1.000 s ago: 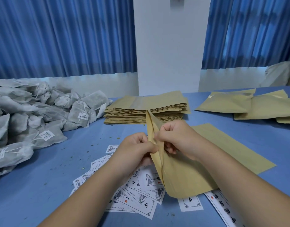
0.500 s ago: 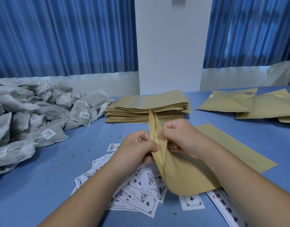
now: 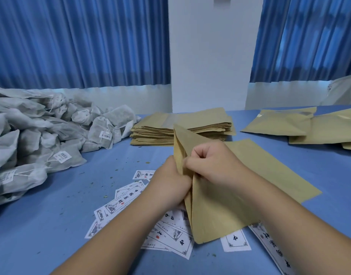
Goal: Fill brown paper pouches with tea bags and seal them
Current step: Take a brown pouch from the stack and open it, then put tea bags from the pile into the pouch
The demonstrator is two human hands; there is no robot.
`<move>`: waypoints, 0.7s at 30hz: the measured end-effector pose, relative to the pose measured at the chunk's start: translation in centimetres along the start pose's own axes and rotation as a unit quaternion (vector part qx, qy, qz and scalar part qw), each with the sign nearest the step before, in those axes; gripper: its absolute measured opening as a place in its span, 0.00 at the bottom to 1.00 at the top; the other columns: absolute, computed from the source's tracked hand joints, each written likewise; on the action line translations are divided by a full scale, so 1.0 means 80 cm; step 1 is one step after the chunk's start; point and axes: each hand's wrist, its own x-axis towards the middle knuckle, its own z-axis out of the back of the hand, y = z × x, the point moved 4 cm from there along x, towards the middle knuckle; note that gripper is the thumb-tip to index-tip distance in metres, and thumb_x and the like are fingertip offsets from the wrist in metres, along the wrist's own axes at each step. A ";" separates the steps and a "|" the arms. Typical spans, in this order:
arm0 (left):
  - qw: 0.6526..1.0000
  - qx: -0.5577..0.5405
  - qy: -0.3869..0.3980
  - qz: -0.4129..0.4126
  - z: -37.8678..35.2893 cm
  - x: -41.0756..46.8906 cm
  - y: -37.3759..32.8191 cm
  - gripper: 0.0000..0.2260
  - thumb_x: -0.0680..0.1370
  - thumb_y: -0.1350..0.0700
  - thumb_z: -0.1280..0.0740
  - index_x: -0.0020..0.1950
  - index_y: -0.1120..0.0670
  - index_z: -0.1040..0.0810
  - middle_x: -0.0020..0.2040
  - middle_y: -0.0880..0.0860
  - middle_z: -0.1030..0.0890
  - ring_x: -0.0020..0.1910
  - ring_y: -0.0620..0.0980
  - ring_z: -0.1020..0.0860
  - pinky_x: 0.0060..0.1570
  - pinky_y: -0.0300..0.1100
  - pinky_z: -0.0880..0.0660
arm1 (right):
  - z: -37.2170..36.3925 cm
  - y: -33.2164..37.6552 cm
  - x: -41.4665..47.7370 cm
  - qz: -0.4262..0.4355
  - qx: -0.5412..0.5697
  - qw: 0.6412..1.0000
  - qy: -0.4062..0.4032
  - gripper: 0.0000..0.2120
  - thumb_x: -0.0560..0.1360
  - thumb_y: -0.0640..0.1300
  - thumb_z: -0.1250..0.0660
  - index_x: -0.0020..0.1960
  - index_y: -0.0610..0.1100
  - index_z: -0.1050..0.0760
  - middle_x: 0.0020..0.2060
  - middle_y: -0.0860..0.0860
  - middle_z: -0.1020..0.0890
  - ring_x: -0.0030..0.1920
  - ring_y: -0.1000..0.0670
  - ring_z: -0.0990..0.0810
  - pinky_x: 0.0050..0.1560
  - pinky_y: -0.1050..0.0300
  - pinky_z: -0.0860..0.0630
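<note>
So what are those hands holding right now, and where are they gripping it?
Both hands pinch one brown paper pouch near its upper edge: the left hand on one side, the right hand on the other.

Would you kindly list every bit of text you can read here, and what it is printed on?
"中": white label beside the held pouch.
Other scattered labels: characters too blurred to read.
Tea bag tags: barcodes, print too small.
</note>
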 end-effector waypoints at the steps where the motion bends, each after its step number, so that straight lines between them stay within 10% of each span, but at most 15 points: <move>1: 0.999 0.046 -0.013 0.014 0.007 0.004 0.003 0.09 0.73 0.59 0.39 0.51 0.52 0.26 0.44 0.53 0.20 0.40 0.53 0.21 0.36 0.46 0.22 | 0.002 0.004 0.000 0.006 -0.037 0.999 -0.004 0.16 0.66 0.37 0.33 0.24 0.42 0.37 0.21 0.51 0.37 0.25 0.55 0.41 0.26 0.60 0.44; 5: 0.993 0.077 -0.030 0.086 0.041 0.014 0.016 0.13 0.74 0.62 0.41 0.57 0.51 0.29 0.53 0.55 0.22 0.50 0.54 0.22 0.53 0.51 0.22 | 0.025 0.023 0.000 0.022 -0.154 0.987 -0.048 0.18 0.63 0.40 0.34 0.24 0.44 0.43 0.22 0.53 0.44 0.25 0.54 0.45 0.24 0.62 0.49; 11: 0.996 -0.021 0.052 0.064 0.043 0.011 0.009 0.11 0.71 0.62 0.39 0.50 0.52 0.24 0.39 0.54 0.22 0.32 0.51 0.27 0.29 0.36 0.32 | 0.010 0.054 0.009 0.040 -0.156 0.986 -0.053 0.14 0.62 0.39 0.34 0.26 0.40 0.39 0.23 0.49 0.39 0.27 0.51 0.38 0.30 0.58 0.43; 15: 0.988 -0.057 0.111 0.093 0.064 0.004 0.005 0.16 0.66 0.55 0.38 0.53 0.54 0.22 0.39 0.52 0.20 0.33 0.49 0.23 0.31 0.35 0.29 | -0.013 0.084 0.032 0.028 -0.186 0.982 0.005 0.11 0.63 0.40 0.35 0.24 0.43 0.34 0.22 0.45 0.30 0.27 0.50 0.31 0.31 0.58 0.37; 21: 0.988 0.111 -0.007 0.107 0.142 0.012 0.028 0.05 0.75 0.53 0.35 0.44 0.54 0.25 0.42 0.53 0.22 0.39 0.52 0.25 0.35 0.41 0.31 | -0.045 0.116 0.071 -0.030 -0.128 0.973 0.189 0.14 0.66 0.36 0.37 0.22 0.44 0.32 0.19 0.47 0.29 0.23 0.49 0.22 0.25 0.62 0.28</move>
